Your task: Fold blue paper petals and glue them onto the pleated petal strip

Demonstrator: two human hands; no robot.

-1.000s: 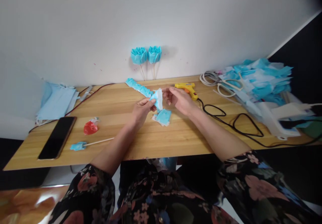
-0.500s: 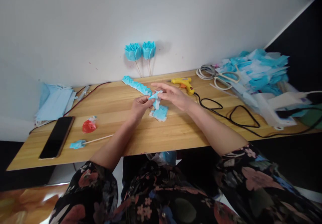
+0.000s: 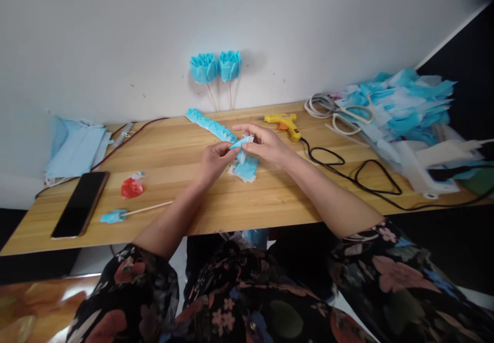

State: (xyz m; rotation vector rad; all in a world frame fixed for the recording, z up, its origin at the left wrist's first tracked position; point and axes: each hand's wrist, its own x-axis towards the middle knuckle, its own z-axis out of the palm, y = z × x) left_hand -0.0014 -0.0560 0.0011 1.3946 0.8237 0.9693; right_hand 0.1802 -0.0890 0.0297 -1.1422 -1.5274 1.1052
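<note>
Between both hands is a small blue-and-white fabric piece [image 3: 242,143], partly folded. My left hand [image 3: 216,162] pinches its left side with thumb and fingers. From the right, my right hand [image 3: 266,142] grips its other edge, thumb below and fingers curved over the top. Just under the hands, a small stack of blue fabric pieces [image 3: 247,170] lies on the wooden table [image 3: 293,194]. Behind the left hand runs a row of folded blue pieces [image 3: 208,124], reaching back toward the wall.
Two blue fabric flowers [image 3: 203,68] on sticks lean against the wall. A yellow glue gun [image 3: 283,123], scissors [image 3: 349,119] and a heap of blue-white scraps [image 3: 409,106] lie right. A phone [image 3: 80,204], face masks [image 3: 75,147], red packet [image 3: 131,187] and blue-tipped stick [image 3: 148,209] lie left.
The fabric piece is folded over further, its top edge now slanting between my fingers. Both hands stay close together in nearly the same place. The view has shifted slightly.
</note>
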